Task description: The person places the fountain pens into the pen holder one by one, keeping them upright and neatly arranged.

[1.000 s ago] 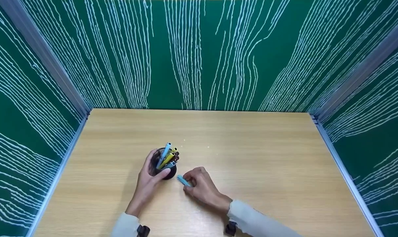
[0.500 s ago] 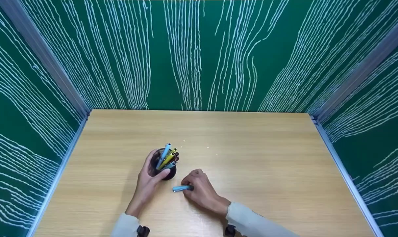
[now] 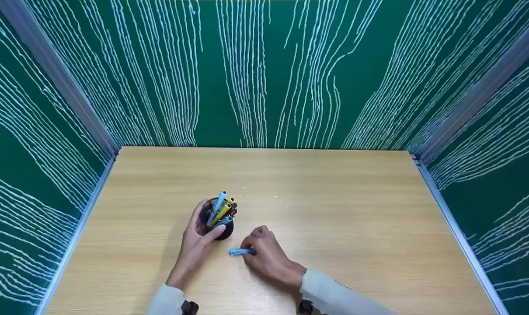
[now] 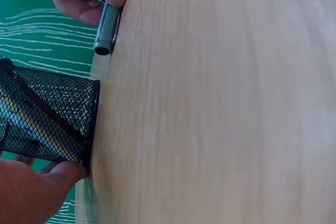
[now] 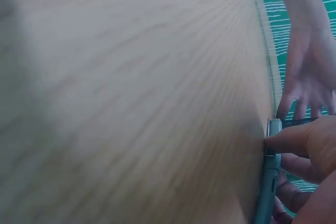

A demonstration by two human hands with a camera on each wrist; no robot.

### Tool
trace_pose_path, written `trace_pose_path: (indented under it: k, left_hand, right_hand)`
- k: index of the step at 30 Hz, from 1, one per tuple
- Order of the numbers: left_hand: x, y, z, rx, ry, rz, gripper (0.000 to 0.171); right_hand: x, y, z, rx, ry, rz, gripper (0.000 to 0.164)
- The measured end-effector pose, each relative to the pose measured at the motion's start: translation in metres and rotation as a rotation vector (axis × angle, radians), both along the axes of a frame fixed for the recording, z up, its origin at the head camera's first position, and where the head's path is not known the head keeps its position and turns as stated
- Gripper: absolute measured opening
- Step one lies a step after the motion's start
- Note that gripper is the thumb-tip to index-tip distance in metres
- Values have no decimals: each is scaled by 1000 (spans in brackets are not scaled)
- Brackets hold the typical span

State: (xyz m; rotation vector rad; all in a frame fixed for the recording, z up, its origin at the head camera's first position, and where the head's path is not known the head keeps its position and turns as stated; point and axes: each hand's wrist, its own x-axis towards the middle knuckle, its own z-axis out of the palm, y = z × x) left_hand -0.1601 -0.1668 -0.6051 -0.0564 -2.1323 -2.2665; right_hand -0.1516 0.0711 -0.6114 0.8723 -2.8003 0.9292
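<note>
My left hand (image 3: 196, 245) grips a black mesh pen holder (image 3: 226, 231) standing on the table, thumb on the near side and fingers round the far side. Inside lean several pens: a light blue pen (image 3: 218, 204), yellow pens (image 3: 222, 213), dark brown ones and a teal one. To the right of the holder, my right hand (image 3: 268, 253) pinches a light blue pen (image 3: 238, 252) between thumb and fingers. That pen lies nearly level, low at the tabletop, one end pointing left. The left wrist view shows its open round end facing the mesh holder (image 4: 58, 111).
The wooden table (image 3: 334, 197) carries a few tiny pale specks beyond the hands. Green panels (image 3: 282, 87) with wavy white lines enclose its back and sides, joined by grey metal posts (image 3: 67, 74). A dark wrist camera (image 3: 190, 307) sits at the left sleeve.
The pen in my right hand has swung from slanting up toward the holder to lying nearly level, its free end now nearer me. My left hand and the pen holder have stayed put.
</note>
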Motion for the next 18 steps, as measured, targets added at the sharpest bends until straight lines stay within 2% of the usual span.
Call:
trace_pose_path:
  k: [9,15,18]
  left_hand:
    - [0,0,0,-8,-2,5,90]
    - [0,0,1,-31,6,11,93]
    - [1,-1,1,-38,4,13,94]
  right_hand:
    - [4,6,11,-67,-14,11,13]
    - [7,12,20,-106,25,41,13]
    - [10,14,26,-135,1,45,13]
